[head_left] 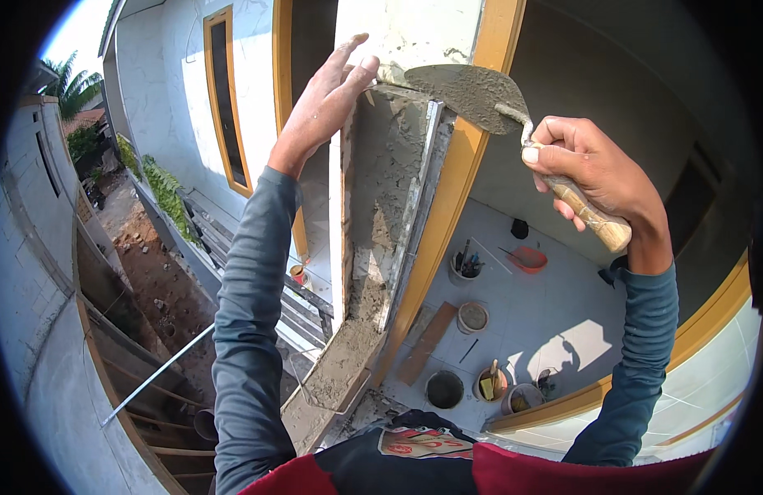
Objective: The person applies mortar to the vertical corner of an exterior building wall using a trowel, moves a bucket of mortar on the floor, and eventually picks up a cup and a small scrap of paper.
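My right hand grips the wooden handle of a trowel. The trowel's blade is coated in grey mortar and lies against the upper end of a narrow wall face covered with damp, uneven mortar. My left hand has its fingers stretched out and appears to rest at the upper left corner of that face, holding nothing. A pale straight strip borders the face on the left, and another strip runs down its right side.
An orange-yellow door frame stands just right of the wall face. On the tiled floor below are several buckets, a brown plank and an orange scoop-like container. A mortar-covered ledge lies nearest my body; slatted boards are at left.
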Motion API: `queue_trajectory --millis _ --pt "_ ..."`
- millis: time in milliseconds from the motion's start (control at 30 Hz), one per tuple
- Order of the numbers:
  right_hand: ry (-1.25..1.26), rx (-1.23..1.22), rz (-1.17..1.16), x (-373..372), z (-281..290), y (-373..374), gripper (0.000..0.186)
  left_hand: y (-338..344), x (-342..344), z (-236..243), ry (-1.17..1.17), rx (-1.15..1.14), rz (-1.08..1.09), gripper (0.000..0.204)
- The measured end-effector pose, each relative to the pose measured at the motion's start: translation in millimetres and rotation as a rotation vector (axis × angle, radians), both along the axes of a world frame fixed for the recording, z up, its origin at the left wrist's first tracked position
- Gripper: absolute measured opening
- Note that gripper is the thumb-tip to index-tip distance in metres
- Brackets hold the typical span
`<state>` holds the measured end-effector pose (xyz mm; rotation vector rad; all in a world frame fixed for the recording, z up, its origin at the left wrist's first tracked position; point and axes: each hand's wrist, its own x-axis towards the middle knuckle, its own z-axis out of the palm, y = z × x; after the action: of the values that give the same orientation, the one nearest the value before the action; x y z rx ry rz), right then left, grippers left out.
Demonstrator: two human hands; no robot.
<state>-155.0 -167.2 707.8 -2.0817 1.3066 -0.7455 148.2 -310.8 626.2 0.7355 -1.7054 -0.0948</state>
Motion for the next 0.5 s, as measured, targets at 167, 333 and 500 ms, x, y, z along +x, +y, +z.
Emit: queue_trajectory --millis 167,333,500 --pt "0.208 -0.089 -0.026 10.6 25.7 7.6 0.027 -1.1 -0.1 -1.9 -0.015 0.022 0.011 0.076" --pt "0.345 -0.202 -0.047 24.6 26.0 15.9 0.029 -1.4 6.2 -2.1 -0.022 0.036 0.028 0.077" --pt "0.309 -0.330 -0.098 18.4 16.8 22.2 0.028 -1.8 7.5 -8.2 -0.037 -0.026 0.022 0.080"
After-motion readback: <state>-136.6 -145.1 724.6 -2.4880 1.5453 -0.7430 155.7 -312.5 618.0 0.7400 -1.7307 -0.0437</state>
